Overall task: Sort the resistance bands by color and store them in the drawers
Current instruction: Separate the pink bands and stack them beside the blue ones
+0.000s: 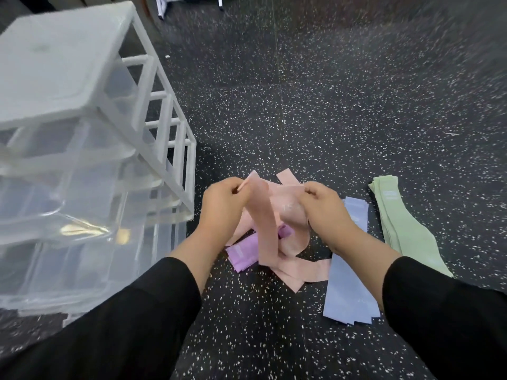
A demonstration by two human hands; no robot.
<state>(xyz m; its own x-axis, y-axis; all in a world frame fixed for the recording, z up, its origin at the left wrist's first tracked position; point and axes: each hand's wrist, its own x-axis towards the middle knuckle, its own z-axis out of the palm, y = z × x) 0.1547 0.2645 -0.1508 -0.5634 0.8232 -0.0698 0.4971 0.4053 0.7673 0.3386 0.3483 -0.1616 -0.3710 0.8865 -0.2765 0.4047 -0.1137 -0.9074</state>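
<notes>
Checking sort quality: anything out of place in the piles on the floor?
Yes: a purple band lies tangled under the pink bands, unsorted, while the blue stack and green stack lie neat. Both hands hold a pink band.

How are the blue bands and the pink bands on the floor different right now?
The blue bands lie flat in a neat stack; the pink bands sprawl in a loose, crossed heap. Nobody touches the blue bands, while the left hand and right hand grip pink ones lifted off the speckled floor. Both are flat strips in pastel shades.
</notes>
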